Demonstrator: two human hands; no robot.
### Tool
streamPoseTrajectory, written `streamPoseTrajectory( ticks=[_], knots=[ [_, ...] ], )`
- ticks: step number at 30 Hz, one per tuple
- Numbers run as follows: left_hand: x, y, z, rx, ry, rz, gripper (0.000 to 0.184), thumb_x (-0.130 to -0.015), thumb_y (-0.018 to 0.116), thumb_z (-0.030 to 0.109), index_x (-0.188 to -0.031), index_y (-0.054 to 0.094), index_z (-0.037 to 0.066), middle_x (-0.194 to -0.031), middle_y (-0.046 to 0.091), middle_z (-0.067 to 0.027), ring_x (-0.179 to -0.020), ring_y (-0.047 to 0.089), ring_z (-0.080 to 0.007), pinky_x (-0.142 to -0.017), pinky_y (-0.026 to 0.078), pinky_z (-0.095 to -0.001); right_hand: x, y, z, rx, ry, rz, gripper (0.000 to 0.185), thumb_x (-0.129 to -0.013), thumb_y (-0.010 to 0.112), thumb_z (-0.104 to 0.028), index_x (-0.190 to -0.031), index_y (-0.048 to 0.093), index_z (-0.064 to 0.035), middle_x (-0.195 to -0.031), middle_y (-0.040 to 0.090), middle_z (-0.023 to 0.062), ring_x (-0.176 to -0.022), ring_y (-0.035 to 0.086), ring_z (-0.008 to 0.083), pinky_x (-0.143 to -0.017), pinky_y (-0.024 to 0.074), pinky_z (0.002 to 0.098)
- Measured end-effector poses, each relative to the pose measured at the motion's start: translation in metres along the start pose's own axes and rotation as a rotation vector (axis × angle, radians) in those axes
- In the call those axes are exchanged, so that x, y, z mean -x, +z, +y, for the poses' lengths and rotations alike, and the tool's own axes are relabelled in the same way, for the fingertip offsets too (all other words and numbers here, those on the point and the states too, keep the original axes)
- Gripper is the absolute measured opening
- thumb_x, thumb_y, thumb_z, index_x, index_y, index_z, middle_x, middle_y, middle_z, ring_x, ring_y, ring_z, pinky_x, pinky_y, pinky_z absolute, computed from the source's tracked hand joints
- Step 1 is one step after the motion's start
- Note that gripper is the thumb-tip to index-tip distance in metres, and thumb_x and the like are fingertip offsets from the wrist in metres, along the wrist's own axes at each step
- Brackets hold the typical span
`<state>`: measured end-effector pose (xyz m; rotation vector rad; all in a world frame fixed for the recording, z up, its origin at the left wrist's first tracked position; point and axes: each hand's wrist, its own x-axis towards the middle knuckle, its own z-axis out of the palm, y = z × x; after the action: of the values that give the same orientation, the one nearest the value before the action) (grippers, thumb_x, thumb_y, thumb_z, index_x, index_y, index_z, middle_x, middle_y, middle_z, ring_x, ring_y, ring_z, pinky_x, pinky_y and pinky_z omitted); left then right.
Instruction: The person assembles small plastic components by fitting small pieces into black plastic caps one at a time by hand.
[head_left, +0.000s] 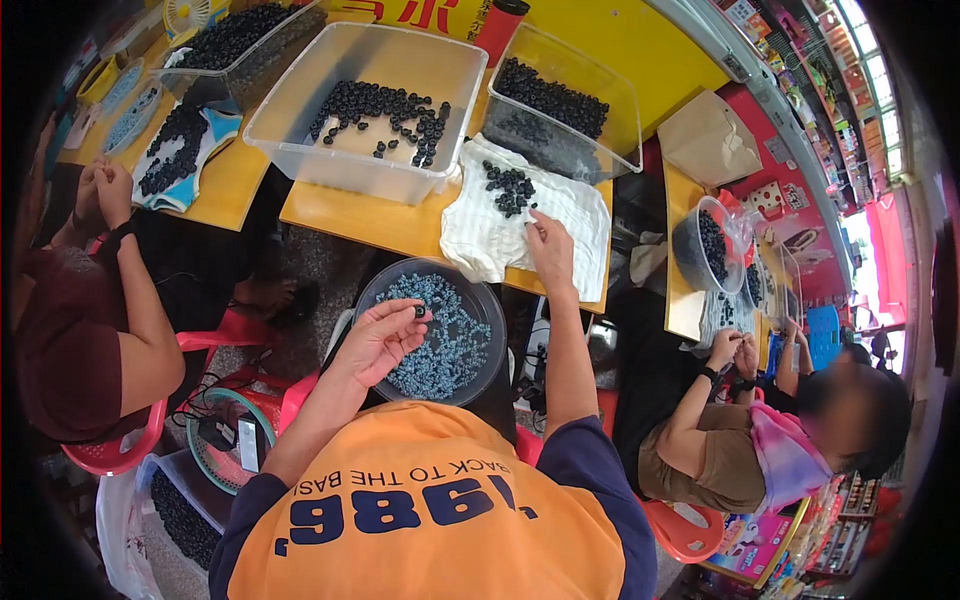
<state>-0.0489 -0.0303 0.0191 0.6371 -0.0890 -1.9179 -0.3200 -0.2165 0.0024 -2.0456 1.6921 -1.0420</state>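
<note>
In my left hand [380, 342] a small round black piece [420, 312] is pinched between thumb and fingertip. That hand is over a dark round basin [492, 345] in my lap, which holds many small blue pieces [440, 340]. My right hand [551, 250] is at the white cloth [575, 205] on the table, its fingers drawn together. What those fingertips hold, if anything, is too small to make out. Just beyond them a heap of black pieces [510, 188] lies on the cloth.
A large clear bin [290, 140] and another clear bin [560, 155], both with black pieces, stand behind the cloth on the yellow table [330, 205]. People sit to the left [80, 340] and right [720, 440]. A teal basket [205, 445] is on my left.
</note>
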Motion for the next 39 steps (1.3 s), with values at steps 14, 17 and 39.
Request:
streamPoseTrajectory(
  ticks=[14,17,39],
  knots=[
    [0.001,-0.004,0.0,-0.023,0.003,-0.003,0.016,-0.09,0.06,0.007,-0.105,0.064,0.003,-0.097,0.068,-0.0125,-0.08,0.066,-0.016,-0.073,0.056,-0.0292,0.0,0.004,0.003,0.056,0.026,-0.027,0.02,-0.08,0.068,-0.015,-0.095,0.07,-0.0015,-0.09,0.067,0.0164,-0.076,0.065,0.0237,-0.073,0.0496,0.0306],
    [0.001,-0.004,0.004,0.002,0.012,-0.028,0.018,-0.09,0.059,0.006,-0.107,0.063,0.002,-0.099,0.068,-0.0138,-0.084,0.067,-0.0169,-0.076,0.056,-0.0293,0.009,0.001,-0.018,-0.111,0.048,0.057,0.015,-0.081,0.067,-0.009,-0.092,0.07,-0.0001,-0.084,0.068,0.0131,-0.07,0.063,0.0216,-0.069,0.0497,0.031],
    [0.018,0.01,0.012,-0.056,0.282,0.021,0.018,-0.088,0.062,0.002,-0.105,0.065,0.0,-0.093,0.069,-0.0085,-0.079,0.067,-0.0133,-0.071,0.056,-0.0225,0.111,0.0,-0.187,-0.682,0.113,-0.303,0.013,-0.083,0.068,-0.004,-0.094,0.07,0.0024,-0.085,0.068,0.0062,-0.074,0.059,0.008,-0.064,0.0461,0.0197]
  ],
)
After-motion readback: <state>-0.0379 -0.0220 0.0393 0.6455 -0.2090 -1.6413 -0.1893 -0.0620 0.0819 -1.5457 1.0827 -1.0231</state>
